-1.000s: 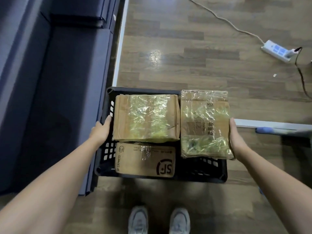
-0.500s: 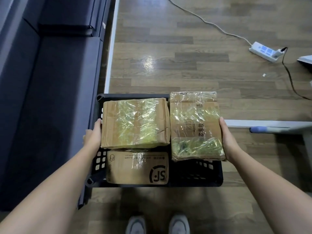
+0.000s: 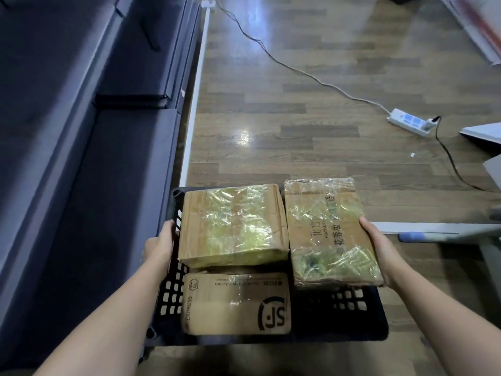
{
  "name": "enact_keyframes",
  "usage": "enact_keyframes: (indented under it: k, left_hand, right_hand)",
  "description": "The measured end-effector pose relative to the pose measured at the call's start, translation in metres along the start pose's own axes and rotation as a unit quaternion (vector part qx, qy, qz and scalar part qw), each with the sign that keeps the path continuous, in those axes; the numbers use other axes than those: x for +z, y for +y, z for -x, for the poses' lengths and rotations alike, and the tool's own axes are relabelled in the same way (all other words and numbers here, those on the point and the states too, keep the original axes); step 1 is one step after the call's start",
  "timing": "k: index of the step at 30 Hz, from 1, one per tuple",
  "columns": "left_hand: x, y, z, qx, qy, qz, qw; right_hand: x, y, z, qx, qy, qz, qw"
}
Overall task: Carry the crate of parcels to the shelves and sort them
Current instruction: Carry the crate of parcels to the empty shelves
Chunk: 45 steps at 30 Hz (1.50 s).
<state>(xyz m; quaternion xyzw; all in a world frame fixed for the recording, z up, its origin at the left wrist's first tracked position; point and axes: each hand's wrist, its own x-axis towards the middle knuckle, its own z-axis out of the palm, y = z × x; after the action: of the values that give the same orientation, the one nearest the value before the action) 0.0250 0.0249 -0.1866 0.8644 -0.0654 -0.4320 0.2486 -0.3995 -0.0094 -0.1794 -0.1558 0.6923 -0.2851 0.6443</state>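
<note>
A black plastic crate (image 3: 349, 318) with a lattice wall hangs in front of me, carried by both hands. My left hand (image 3: 160, 246) grips its left rim. My right hand (image 3: 379, 251) holds the right side, its fingers hidden under the overhanging parcel. Three cardboard parcels fill the crate: a taped box (image 3: 233, 226) on top at the left, a tape-wrapped flat box with printed characters (image 3: 328, 234) on the right, and an SF Express box (image 3: 235, 303) lying lower at the near side.
A dark blue sofa (image 3: 81, 158) runs along my left. Wood floor lies ahead, with a white power strip (image 3: 406, 122) and its cables crossing it. A white rail (image 3: 433, 227) lies on the floor at the right, with pale objects at the right edge.
The view has lifted and more floor ahead shows; my shoes have left the frame. The crate stays in both hands, and the power strip has drifted slightly left.
</note>
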Motion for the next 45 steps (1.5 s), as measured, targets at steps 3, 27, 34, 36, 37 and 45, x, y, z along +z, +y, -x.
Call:
enact_keyframes:
  k: [3,27,34,36,37,45]
  left_hand:
    - [-0.018,0.02,0.033,0.005,-0.002,-0.004,1.0]
    - [-0.257,0.286,0.47,0.192,-0.009,0.219,0.957]
    - [-0.285,0.334,0.525,0.245,-0.028,0.25,0.936]
    - [-0.287,0.342,0.539,0.257,-0.031,0.272,0.927]
    - [-0.287,0.347,0.542,0.261,-0.037,0.276,0.924]
    - [-0.257,0.401,0.51,0.267,-0.071,0.284,0.918]
  right_hand:
    - [-0.003,-0.026,0.033,-0.001,0.004,-0.003,1.0]
    - [-0.05,-0.381,0.478,-0.232,-0.013,0.036,0.972]
    - [-0.062,-0.443,0.525,-0.285,-0.052,0.051,0.956]
    - [-0.065,-0.458,0.524,-0.286,-0.062,0.055,0.955]
    - [-0.065,-0.465,0.521,-0.288,-0.06,0.06,0.954]
    - [-0.055,-0.52,0.474,-0.293,-0.06,0.079,0.951]
